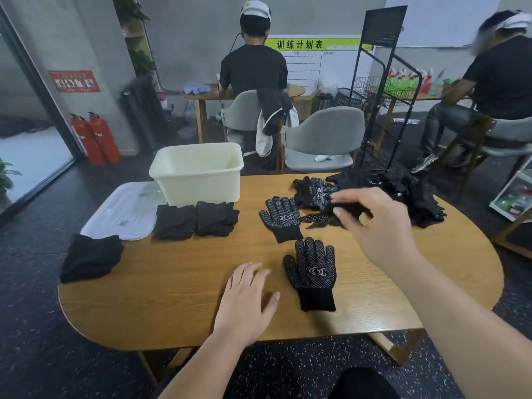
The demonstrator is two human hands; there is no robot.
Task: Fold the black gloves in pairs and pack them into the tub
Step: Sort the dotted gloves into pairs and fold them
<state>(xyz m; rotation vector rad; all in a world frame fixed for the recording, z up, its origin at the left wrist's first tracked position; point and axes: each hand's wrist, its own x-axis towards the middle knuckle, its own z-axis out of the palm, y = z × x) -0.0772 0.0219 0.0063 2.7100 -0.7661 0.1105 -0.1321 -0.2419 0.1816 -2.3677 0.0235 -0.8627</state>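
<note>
A cream tub (198,182) stands at the table's back left and looks empty from here. Two folded black glove pairs (175,221) (216,218) lie just in front of it, and a third folded bundle (90,256) sits at the left edge. Two dotted black gloves lie flat, palm up, one mid-table (283,218) and one nearer me (313,272). A loose glove pile (408,197) covers the back right. My right hand (374,223) hovers at the pile's left edge, thumb and fingers pinching a black glove (319,220). My left hand (247,300) rests flat on the wood, left of the near glove.
A clear lid (123,211) lies left of the tub on the wooden table (172,286). Behind the table are grey chairs (322,139), a black wire rack (383,90) and two seated persons. Red fire extinguishers (95,138) stand by the left wall.
</note>
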